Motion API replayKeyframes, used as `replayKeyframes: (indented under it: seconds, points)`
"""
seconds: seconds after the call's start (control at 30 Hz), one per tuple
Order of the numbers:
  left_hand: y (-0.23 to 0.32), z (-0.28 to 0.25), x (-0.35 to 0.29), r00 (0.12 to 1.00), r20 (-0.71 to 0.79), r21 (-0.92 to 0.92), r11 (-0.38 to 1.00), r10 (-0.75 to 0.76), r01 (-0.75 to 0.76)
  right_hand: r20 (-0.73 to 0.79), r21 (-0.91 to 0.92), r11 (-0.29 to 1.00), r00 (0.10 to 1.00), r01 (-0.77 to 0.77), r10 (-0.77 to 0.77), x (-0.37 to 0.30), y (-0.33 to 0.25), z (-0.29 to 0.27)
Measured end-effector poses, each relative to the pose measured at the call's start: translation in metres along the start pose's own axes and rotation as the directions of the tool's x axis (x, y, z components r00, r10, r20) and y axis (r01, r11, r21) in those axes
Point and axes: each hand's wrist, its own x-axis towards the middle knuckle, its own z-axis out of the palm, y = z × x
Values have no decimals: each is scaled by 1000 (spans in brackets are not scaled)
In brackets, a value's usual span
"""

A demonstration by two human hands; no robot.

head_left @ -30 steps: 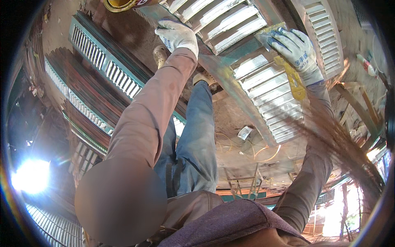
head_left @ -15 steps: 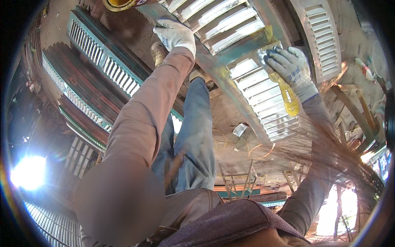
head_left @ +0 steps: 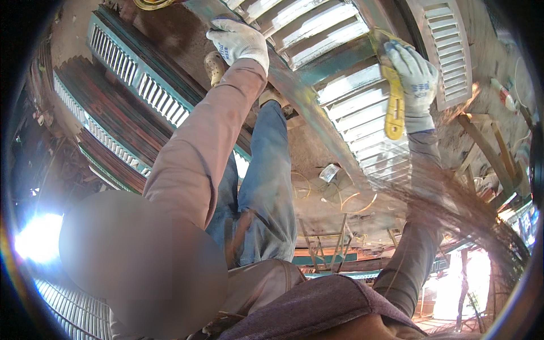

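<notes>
A long louvred shutter point(head_left: 335, 60), with patchy teal and bare brown framing and whitish slats, lies beneath both hands. My left hand point(head_left: 242, 44), in a white knit glove, is closed over the shutter's left edge. My right hand point(head_left: 415, 79), gloved in white with bluish fingers, is closed around a flat yellow-handled tool point(head_left: 394, 107) near the shutter's right side. The slotted handle points down over the slats. Fingers partly hide the tool's working end, so I cannot tell its kind.
Stacked dark-red and teal louvred shutters point(head_left: 139, 73) lie to the left. A pale louvred panel point(head_left: 445, 51) is close on the right. A yellow container point(head_left: 153, 3) shows at the top edge. Wooden frames point(head_left: 490, 147) stand at the far right.
My right hand has moved slightly up and right with the tool, whose handle now hangs more upright. My left hand stays at the shutter's edge.
</notes>
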Motion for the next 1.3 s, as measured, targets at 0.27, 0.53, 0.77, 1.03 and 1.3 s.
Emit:
replayKeyframes:
  seconds: [0.27, 0.53, 0.77, 1.03, 1.3]
  points:
    - [-3, 2, -3, 998, 44, 2, 999, 43, -43, 116, 116, 987, 985, 115, -128, -20, -22, -26]
    - [-26, 9, 17, 934, 272, 703, 615, 230, -356, 9, 155, 979, 990, 135, -138, -5, -3, -4]
    - [-18, 11, 10, 997, 51, 82, 995, 49, -53, 59, 222, 912, 929, 345, -366, 4, -31, -14]
    - [-38, 13, 16, 990, 12, 14, 990, 143, -143, 99, 220, 913, 923, 345, -372, 3, -46, 9]
    - [-24, 16, 18, 995, 97, 140, 989, 21, -34, 96, 254, 910, 927, 329, -362, -9, -41, -17]
